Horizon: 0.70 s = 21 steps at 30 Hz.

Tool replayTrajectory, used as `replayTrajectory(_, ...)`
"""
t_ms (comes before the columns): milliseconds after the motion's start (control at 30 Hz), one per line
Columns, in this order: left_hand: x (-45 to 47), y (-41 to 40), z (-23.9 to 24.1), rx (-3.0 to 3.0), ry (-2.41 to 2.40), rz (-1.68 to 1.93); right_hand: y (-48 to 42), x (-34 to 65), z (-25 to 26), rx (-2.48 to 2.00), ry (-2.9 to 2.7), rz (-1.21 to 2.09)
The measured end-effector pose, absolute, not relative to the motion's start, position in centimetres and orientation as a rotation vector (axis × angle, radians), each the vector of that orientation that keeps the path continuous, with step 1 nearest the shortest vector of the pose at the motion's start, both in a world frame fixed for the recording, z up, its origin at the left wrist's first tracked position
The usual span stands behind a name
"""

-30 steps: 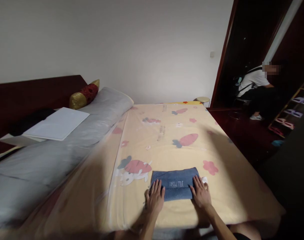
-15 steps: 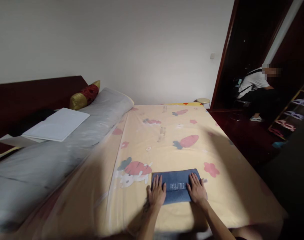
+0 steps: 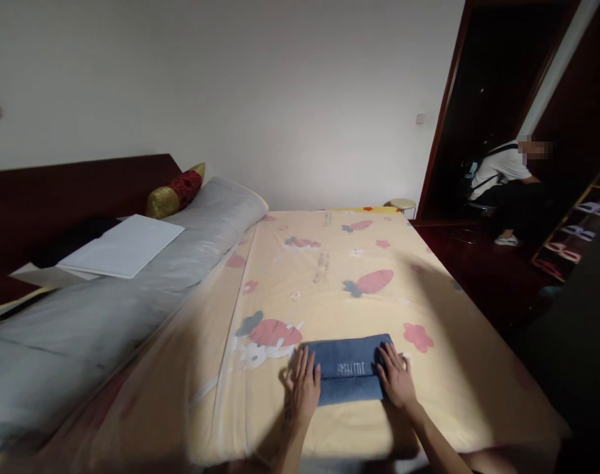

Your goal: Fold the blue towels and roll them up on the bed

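A folded blue cloth (image 3: 349, 372) with white lettering lies flat on the patterned bedsheet (image 3: 329, 306) near the front of the bed. A horizontal fold line runs across it below the lettering. My left hand (image 3: 305, 385) rests along the cloth's left edge, fingers stretched forward and the thumb side on the fabric. At the right edge, my right hand (image 3: 397, 378) has its fingers spread and slightly bent over the cloth's border. Neither hand visibly holds the cloth between its fingers; the undersides of both are hidden.
A grey quilt (image 3: 201, 240) lies rolled along the bed's left side, with a white board (image 3: 126, 245) on top and a red-and-gold cushion (image 3: 178, 191) behind. Past the right edge, a person (image 3: 502, 171) sits near a shoe rack (image 3: 571, 230). A round stool (image 3: 402, 203) stands at the far end.
Both hands have shifted outward from lying flat on top of the cloth to its left and right edges. The cloth has stayed nearly in place. The view has turned slightly.
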State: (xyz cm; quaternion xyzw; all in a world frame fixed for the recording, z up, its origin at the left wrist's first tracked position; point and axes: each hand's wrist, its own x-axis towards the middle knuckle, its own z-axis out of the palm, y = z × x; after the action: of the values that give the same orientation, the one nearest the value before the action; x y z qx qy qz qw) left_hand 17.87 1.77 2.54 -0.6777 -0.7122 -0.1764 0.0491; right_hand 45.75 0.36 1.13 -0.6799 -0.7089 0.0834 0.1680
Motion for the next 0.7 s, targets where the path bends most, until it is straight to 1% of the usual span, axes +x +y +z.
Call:
replayTrajectory(67, 17.3, -0.7, 2.4, -2.006, -2.133, -0.645, -1.6, 46.8, 0.5, -1.805, -2.036, 0.124)
replayTrajectory(133, 16.8, -3.4, 1.6, -1.993, -2.136, -0.67, -3.9, 47.9, -0.6, -1.728, -2.067, 0.076)
replayTrajectory(233, 17.0, -6.4, 0.2, -2.086, -2.131, -0.604, -6.7, 48.8, -2.3, -1.721, -2.101, 0.057)
replayTrajectory(333, 17.9, -6.8, -0.3, -2.104, -2.188, -0.526, -7.3, 48.2, -3.0, -1.758, -2.075, 0.001)
replayTrajectory(400, 18.5, -5.7, 0.3, -2.06, -2.254, -0.498, -6.5, 47.2, -2.2, -1.832, -2.019, -0.02)
replayTrajectory(500, 18.5, -3.2, 2.2, -2.11, -2.302, -0.426, -4.3, 46.0, 0.2, -1.964, -1.988, 0.036)
replayTrajectory(600, 17.5, -1.3, 4.3, -2.249, -2.347, -0.242, -2.7, 46.2, 2.4, -2.001, -2.041, 0.112)
replayTrajectory(700, 16.6, -0.8, 5.3, -2.266, -2.403, -0.114, -2.4, 46.9, 3.1, -2.009, -2.068, 0.129)
